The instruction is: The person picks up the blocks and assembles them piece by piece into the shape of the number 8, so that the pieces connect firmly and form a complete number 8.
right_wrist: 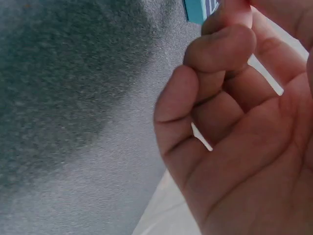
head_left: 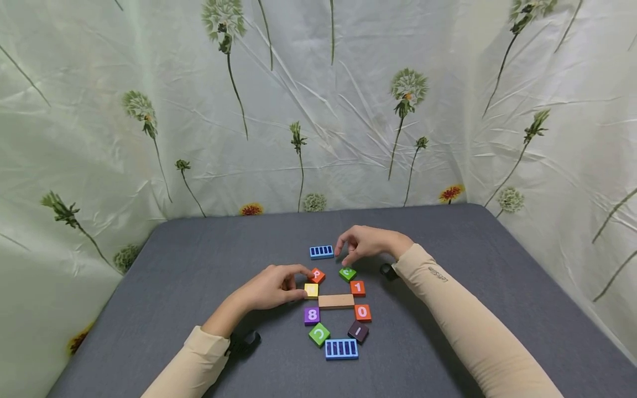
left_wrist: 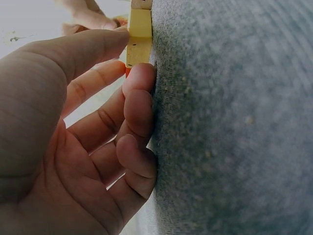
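My left hand (head_left: 271,287) is at the left side of a ring of small lettered tiles. Its thumb touches the yellow tile (head_left: 311,291), and its index finger reaches the orange-red tile (head_left: 318,275) behind; in the left wrist view, the other fingers curl loosely beside the yellow tile (left_wrist: 140,29). Above the far side, my right hand (head_left: 370,241) hovers with bent fingers and nothing visible in its grasp. Left of those fingers lies a blue slotted block (head_left: 321,252), partly seen in the right wrist view. Just below them sits a green tile (head_left: 347,273).
A plain wooden plank (head_left: 336,301) spans the ring's middle. Around it lie a red 1 tile (head_left: 357,288), an orange 0 tile (head_left: 363,313), a purple 8 tile (head_left: 312,315), a green C tile (head_left: 319,334) and a dark tile (head_left: 358,331). Another blue slotted block (head_left: 341,349) is nearest.
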A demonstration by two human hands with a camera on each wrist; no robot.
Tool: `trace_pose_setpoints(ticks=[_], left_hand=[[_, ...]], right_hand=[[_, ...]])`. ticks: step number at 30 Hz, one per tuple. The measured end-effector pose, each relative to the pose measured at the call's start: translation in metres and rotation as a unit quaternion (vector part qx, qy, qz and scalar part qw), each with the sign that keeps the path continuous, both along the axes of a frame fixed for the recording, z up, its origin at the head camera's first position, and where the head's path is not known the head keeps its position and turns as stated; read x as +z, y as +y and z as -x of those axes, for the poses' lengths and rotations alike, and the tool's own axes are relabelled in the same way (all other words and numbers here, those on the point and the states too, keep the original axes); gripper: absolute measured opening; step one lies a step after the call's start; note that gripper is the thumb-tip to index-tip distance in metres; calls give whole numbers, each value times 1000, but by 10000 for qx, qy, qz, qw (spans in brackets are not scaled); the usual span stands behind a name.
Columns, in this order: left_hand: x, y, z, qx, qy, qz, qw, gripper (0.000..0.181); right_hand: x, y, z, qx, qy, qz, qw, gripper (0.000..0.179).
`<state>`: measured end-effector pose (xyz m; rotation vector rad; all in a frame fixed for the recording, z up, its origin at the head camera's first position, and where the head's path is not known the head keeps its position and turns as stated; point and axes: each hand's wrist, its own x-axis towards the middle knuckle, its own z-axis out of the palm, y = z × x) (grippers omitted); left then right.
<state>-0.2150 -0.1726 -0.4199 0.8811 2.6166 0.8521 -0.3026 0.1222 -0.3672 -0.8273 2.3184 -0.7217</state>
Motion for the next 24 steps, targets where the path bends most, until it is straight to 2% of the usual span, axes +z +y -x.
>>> trace_pose_setpoints(ticks=[2, 6, 15, 24], left_hand=[[0, 0, 0, 0, 11, 0, 10000, 38], [-1, -1, 0, -17, 14, -13, 10000, 38], [0, 0, 0, 9, 23, -1, 10000, 38], [0, 0, -1, 20, 71, 9, 10000, 38]], right_hand=[[0, 3, -3, 13, -239, 55, 9997, 25], [-3, 9, -6, 15, -456, 133, 9989, 24], [-11, 15, -9, -14, -512, 131, 9986, 17], [-11, 16, -9, -26, -563, 163, 9983, 16]])
